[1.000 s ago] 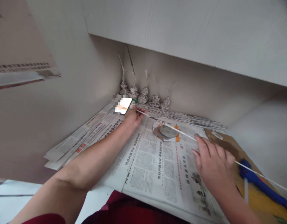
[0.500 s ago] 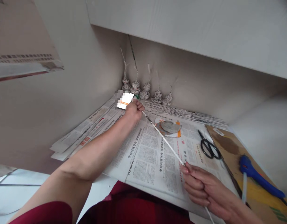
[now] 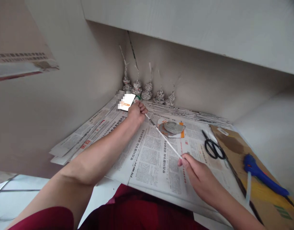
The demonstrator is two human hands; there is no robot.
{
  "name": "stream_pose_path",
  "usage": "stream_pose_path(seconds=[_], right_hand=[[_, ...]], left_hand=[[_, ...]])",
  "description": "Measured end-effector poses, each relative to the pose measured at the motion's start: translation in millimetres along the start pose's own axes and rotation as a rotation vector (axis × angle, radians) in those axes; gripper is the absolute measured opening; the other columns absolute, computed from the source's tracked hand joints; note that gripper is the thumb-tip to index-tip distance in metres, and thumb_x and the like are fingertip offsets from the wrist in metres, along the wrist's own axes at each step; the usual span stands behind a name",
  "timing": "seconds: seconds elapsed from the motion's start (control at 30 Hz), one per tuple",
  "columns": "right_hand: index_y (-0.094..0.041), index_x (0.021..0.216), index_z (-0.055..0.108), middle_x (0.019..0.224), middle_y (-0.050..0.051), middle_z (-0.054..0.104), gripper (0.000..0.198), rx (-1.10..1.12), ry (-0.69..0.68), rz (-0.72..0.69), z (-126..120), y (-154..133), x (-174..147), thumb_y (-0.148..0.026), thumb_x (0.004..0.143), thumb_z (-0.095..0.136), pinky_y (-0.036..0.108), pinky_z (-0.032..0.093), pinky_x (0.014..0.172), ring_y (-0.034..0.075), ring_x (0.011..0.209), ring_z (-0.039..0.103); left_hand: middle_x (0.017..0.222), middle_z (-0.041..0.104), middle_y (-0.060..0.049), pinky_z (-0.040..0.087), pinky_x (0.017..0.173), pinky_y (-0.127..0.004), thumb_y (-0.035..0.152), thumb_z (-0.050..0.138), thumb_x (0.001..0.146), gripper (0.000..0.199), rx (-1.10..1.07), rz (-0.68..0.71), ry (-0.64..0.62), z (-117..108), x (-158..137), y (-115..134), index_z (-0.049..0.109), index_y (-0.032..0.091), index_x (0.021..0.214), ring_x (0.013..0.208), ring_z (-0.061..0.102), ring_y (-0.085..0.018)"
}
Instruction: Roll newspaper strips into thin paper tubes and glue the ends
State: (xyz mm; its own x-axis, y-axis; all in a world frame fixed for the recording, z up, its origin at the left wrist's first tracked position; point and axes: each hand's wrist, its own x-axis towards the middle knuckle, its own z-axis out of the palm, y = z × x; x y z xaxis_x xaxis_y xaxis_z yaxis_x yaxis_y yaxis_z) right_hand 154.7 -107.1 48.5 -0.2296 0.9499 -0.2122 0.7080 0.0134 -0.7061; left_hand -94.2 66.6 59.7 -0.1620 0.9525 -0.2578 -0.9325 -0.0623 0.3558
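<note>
A thin rolled paper stick (image 3: 164, 136) runs slantwise between my two hands, above the newspaper (image 3: 149, 166). My left hand (image 3: 137, 110) is closed around its far end, right beside a phone (image 3: 129, 101) with a lit screen. Nearer to me, my right hand (image 3: 193, 171) pinches the stick between thumb and fingers. Past the stick lie grey oval pieces (image 3: 173, 127) on an orange and white card (image 3: 182, 133).
Several woven paper gourd shapes (image 3: 147, 92) stand along the back wall, with a row of paper sticks (image 3: 192, 114) before them. To the right are black scissors (image 3: 212, 149), cardboard (image 3: 229, 143) and a blue glue gun (image 3: 264, 175). A white panel (image 3: 185, 28) overhangs the back.
My right hand has slid up and to the left along the stick, closer to my left hand, which stays almost where it was. The camera view has shifted slightly.
</note>
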Motion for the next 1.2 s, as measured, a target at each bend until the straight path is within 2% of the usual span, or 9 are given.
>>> stream_pose_path(seconds=[0.17, 0.3, 0.4, 0.57, 0.67, 0.73, 0.9, 1.0, 1.2], right_hand=[[-0.025, 0.081, 0.040, 0.051, -0.010, 0.015, 0.028, 1.018, -0.526, 0.284, 8.5, 10.0, -4.6, -0.050, 0.091, 0.044, 0.017, 0.013, 0.033, 0.006, 0.038, 0.008], [-0.025, 0.077, 0.036, 0.047, -0.011, 0.012, 0.033, 1.193, -0.690, 0.310, 16.5, 14.8, -6.6, -0.054, 0.090, 0.043, 0.016, 0.012, 0.031, 0.006, 0.036, 0.005], [-0.024, 0.085, 0.043, 0.049, -0.010, 0.020, 0.038, 0.844, -0.601, 0.263, 15.6, 7.1, -8.0, -0.061, 0.090, 0.032, 0.019, 0.019, 0.034, 0.007, 0.036, 0.014], [-0.022, 0.104, 0.050, 0.071, 0.001, 0.052, 0.027, -0.267, 0.114, -0.084, -1.7, -4.5, 0.4, -0.044, 0.090, 0.046, 0.028, 0.032, 0.058, 0.015, 0.060, 0.048], [-0.021, 0.090, 0.051, 0.068, 0.002, 0.054, 0.022, -0.466, 0.172, -0.101, -2.9, -2.4, 5.6, -0.038, 0.092, 0.039, 0.030, 0.029, 0.057, 0.017, 0.059, 0.048], [-0.021, 0.086, 0.051, 0.063, 0.000, 0.049, 0.026, -0.294, 0.096, -0.097, 1.9, -0.1, 5.2, -0.041, 0.094, 0.036, 0.028, 0.030, 0.055, 0.015, 0.057, 0.046], [-0.022, 0.084, 0.047, 0.050, -0.010, 0.023, 0.038, 0.632, -0.339, 0.175, 14.0, 4.5, -2.9, -0.055, 0.093, 0.033, 0.020, 0.017, 0.036, 0.007, 0.038, 0.016], [-0.022, 0.081, 0.045, 0.047, -0.011, 0.018, 0.033, 1.029, -0.540, 0.254, 17.4, 7.6, -6.9, -0.053, 0.092, 0.041, 0.018, 0.015, 0.032, 0.006, 0.035, 0.011], [-0.019, 0.092, 0.057, 0.046, -0.009, 0.032, 0.045, 1.073, -0.598, 0.294, 15.7, 0.7, -4.1, -0.057, 0.092, 0.034, 0.020, 0.033, 0.036, 0.007, 0.034, 0.030]], left_hand=[[0.046, 0.022, 0.009, 0.012, 0.031, -0.016, 0.016, 0.036, 0.095, 0.031, -0.022, -0.054, -0.035, 2.1, -4.3, 1.9, 0.037, 0.018, 0.064, 0.031, 0.021, -0.004], [0.047, 0.022, 0.009, 0.013, 0.032, -0.015, 0.013, 0.035, 0.094, 0.031, -0.042, -0.105, -0.090, 3.0, -6.3, 2.1, 0.037, 0.017, 0.064, 0.031, 0.021, -0.003], [0.046, 0.023, 0.009, 0.012, 0.032, -0.015, 0.016, 0.035, 0.095, 0.031, -0.010, -0.075, -0.073, 2.7, -4.9, 2.2, 0.038, 0.017, 0.064, 0.031, 0.021, -0.003], [0.046, 0.025, 0.008, 0.015, 0.033, -0.016, 0.021, 0.037, 0.096, 0.031, 0.029, 0.054, -0.005, 2.7, -3.3, 0.0, 0.038, 0.018, 0.065, 0.032, 0.022, -0.004], [0.046, 0.024, 0.008, 0.015, 0.032, -0.016, 0.022, 0.037, 0.096, 0.030, 0.041, 0.068, -0.009, 3.8, -4.7, -0.4, 0.039, 0.018, 0.066, 0.032, 0.021, -0.004], [0.047, 0.022, 0.008, 0.013, 0.032, -0.016, 0.022, 0.038, 0.096, 0.030, 0.042, 0.061, -0.011, 4.8, -5.7, 0.9, 0.039, 0.018, 0.066, 0.032, 0.019, -0.004], [0.048, 0.019, 0.008, 0.011, 0.031, -0.015, 0.020, 0.039, 0.095, 0.031, 0.038, 0.009, -0.047, 7.6, -8.8, 4.0, 0.039, 0.018, 0.064, 0.031, 0.018, -0.003], [0.048, 0.020, 0.008, 0.011, 0.031, -0.015, 0.020, 0.037, 0.096, 0.032, 0.038, -0.033, -0.057, 8.9, -11.2, 4.6, 0.038, 0.017, 0.064, 0.031, 0.019, -0.002], [0.046, 0.023, 0.008, 0.012, 0.031, -0.014, 0.018, 0.035, 0.096, 0.033, 0.026, -0.059, -0.041, 6.3, -9.7, 3.7, 0.037, 0.017, 0.063, 0.032, 0.021, -0.003]])
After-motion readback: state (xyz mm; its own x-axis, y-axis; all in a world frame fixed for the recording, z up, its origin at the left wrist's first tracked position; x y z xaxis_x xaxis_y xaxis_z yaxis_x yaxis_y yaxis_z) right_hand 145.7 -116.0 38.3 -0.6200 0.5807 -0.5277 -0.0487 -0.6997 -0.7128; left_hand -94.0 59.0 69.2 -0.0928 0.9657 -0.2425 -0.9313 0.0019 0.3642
